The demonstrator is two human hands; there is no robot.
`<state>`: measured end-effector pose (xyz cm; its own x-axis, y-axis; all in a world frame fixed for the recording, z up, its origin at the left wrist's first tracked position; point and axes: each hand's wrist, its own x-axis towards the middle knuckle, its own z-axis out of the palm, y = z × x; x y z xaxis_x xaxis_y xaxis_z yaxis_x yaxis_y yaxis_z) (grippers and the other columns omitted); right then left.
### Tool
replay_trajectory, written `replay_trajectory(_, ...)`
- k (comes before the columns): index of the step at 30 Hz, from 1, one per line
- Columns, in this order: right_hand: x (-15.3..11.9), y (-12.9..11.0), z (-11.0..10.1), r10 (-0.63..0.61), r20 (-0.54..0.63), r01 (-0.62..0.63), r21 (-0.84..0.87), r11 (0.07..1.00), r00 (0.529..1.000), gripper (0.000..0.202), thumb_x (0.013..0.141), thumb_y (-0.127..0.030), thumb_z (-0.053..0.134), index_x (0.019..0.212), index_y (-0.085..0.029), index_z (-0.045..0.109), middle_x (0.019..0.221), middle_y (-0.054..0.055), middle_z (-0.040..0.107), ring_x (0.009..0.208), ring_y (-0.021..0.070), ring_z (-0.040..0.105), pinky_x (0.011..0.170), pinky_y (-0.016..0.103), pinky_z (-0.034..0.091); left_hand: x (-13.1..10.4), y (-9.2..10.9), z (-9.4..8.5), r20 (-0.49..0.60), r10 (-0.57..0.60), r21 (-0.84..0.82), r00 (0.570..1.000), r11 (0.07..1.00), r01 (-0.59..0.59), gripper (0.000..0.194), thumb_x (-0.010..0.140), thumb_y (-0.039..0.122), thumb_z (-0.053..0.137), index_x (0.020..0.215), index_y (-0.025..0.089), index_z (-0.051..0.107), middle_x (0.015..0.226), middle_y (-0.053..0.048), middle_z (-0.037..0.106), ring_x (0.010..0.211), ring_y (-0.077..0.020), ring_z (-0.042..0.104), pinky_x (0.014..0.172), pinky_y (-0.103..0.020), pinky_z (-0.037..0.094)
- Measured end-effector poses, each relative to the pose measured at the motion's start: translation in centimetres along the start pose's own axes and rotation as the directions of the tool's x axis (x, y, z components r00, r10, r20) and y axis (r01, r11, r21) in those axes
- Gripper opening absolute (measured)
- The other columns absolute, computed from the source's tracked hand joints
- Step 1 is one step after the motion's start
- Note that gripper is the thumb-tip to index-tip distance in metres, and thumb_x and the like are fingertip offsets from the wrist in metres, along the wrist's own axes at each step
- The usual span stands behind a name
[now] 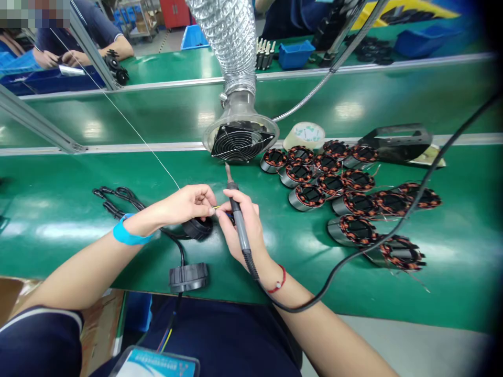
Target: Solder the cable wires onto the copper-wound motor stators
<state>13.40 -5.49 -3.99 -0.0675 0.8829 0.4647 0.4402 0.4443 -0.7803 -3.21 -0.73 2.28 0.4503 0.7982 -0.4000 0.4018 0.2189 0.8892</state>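
My right hand [247, 222] is closed around a soldering iron [239, 220], whose tip points up and away from me toward the fan. Its thumb and fingers also come close to the thin wire ends. In a pinch, my left hand [196, 201] holds a yellow wire [216, 207] just left of the iron. Below the left hand, a round black cap [197, 228] lies on the green bench, partly hidden by the fingers. Nearer to me, a second black cap [188, 277] stands at the bench's front, with a black cable running through it. The exact wire joint is too small to make out.
A fume fan [238, 142] on a silver duct [226, 42] hangs ahead. Several copper-wound stators [310, 196] stand at right, near a tape roll [304, 136] and a tape dispenser [401, 144]. The iron's cord [341, 267] crosses the right side. A thin solder wire [143, 139] slants down toward my left hand.
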Motion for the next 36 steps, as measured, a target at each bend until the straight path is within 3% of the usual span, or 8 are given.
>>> replay_trajectory(3, -0.6, 0.5, -0.7, -0.040, 0.016, 0.040, -0.006, 0.999, 0.999, 0.035, 0.088, -0.019, 0.057, 0.120, -0.027, 0.049, 0.081, -0.003, 0.071, 0.089, 0.0211, 0.066, 0.090, 0.040, 0.041, -0.2, 0.1, -0.1, 0.062, -0.053, 0.083, 0.997, 0.995, 0.048, 0.020, 0.071, 0.027, 0.066, 0.086, 0.014, 0.061, 0.064, 0.004, 0.056, 0.060, -0.0097, 0.051, 0.059, -0.023, 0.041)
replay_trajectory(9, -1.7, 2.0, -2.2, -0.070, 0.004, 0.070, -0.087, 0.994, 0.998, 0.035, 0.088, -0.017, 0.059, 0.119, -0.028, 0.048, 0.079, -0.004, 0.071, 0.088, 0.0223, 0.064, 0.093, 0.043, 0.041, 0.0, -0.4, -0.5, 0.154, -0.103, 0.221, 0.983, 0.973, 0.067, 0.014, 0.075, 0.029, 0.061, 0.075, 0.015, 0.061, 0.063, 0.004, 0.050, 0.057, -0.0092, 0.041, 0.056, -0.023, 0.032)
replay_trajectory(14, -1.8, 2.3, -2.4, -0.072, 0.025, 0.073, -0.066, 0.995, 0.997, 0.043, 0.088, -0.015, 0.056, 0.126, -0.029, 0.042, 0.084, -0.002, 0.071, 0.090, 0.0219, 0.064, 0.091, 0.043, 0.046, 0.7, 0.1, 0.3, 0.208, -0.138, 0.209, 0.968, 0.973, 0.094, 0.019, 0.080, 0.032, 0.058, 0.071, 0.016, 0.059, 0.064, 0.001, 0.055, 0.060, -0.0111, 0.049, 0.059, -0.023, 0.036)
replay_trajectory(19, -2.3, 2.7, -2.7, -0.102, -0.006, 0.100, -0.112, 0.989, 0.995, 0.048, 0.083, -0.011, 0.056, 0.127, -0.027, 0.043, 0.089, 0.000, 0.070, 0.089, 0.0222, 0.064, 0.088, 0.043, 0.047, 1.5, 0.5, 1.6, 0.071, -0.202, 0.144, 0.977, 0.971, 0.190, 0.019, 0.075, 0.030, 0.062, 0.063, 0.016, 0.057, 0.053, 0.004, 0.047, 0.051, -0.0089, 0.038, 0.053, -0.024, 0.028)
replay_trajectory(22, -2.5, 2.8, -2.7, -0.078, -0.039, 0.073, -0.114, 0.991, 0.996, 0.045, 0.084, -0.012, 0.055, 0.125, -0.027, 0.045, 0.087, -0.001, 0.070, 0.087, 0.0217, 0.064, 0.086, 0.042, 0.047, 2.0, 0.3, 2.2, 0.014, -0.207, 0.057, 0.978, 0.977, 0.205, 0.019, 0.068, 0.031, 0.068, 0.062, 0.014, 0.062, 0.055, 0.004, 0.050, 0.054, -0.0086, 0.039, 0.057, -0.024, 0.028)
replay_trajectory(27, -2.5, 2.9, -2.6, -0.070, -0.043, 0.066, -0.097, 0.993, 0.997, 0.043, 0.087, -0.011, 0.054, 0.126, -0.026, 0.045, 0.087, -0.001, 0.070, 0.087, 0.0210, 0.063, 0.087, 0.040, 0.047, 2.6, 0.3, 3.0, -0.004, -0.215, 0.019, 0.977, 0.976, 0.215, 0.025, 0.065, 0.034, 0.072, 0.057, 0.014, 0.059, 0.054, 0.005, 0.048, 0.056, -0.0081, 0.037, 0.059, -0.024, 0.028)
replay_trajectory(31, -2.4, 3.0, -2.7, -0.061, -0.057, 0.056, -0.091, 0.994, 0.997, 0.047, 0.085, -0.016, 0.057, 0.129, -0.025, 0.044, 0.107, 0.006, 0.069, 0.101, 0.0245, 0.062, 0.090, 0.043, 0.047, 2.4, 0.1, 2.5, 0.033, -0.207, 0.032, 0.978, 0.978, 0.206, 0.025, 0.072, 0.036, 0.070, 0.065, 0.013, 0.061, 0.057, 0.004, 0.050, 0.055, -0.0076, 0.038, 0.057, -0.024, 0.027)
replay_trajectory(36, -1.2, 2.8, -3.1, -0.025, 0.098, 0.033, -0.087, 0.996, 0.995, 0.048, 0.084, -0.015, 0.058, 0.129, -0.023, 0.044, 0.124, 0.010, 0.065, 0.114, 0.0260, 0.060, 0.098, 0.045, 0.044, 1.7, 0.1, 0.9, 0.076, -0.174, 0.010, 0.982, 0.985, 0.173, 0.027, 0.083, 0.038, 0.059, 0.075, 0.013, 0.063, 0.054, 0.004, 0.049, 0.051, -0.0075, 0.041, 0.054, -0.023, 0.032)
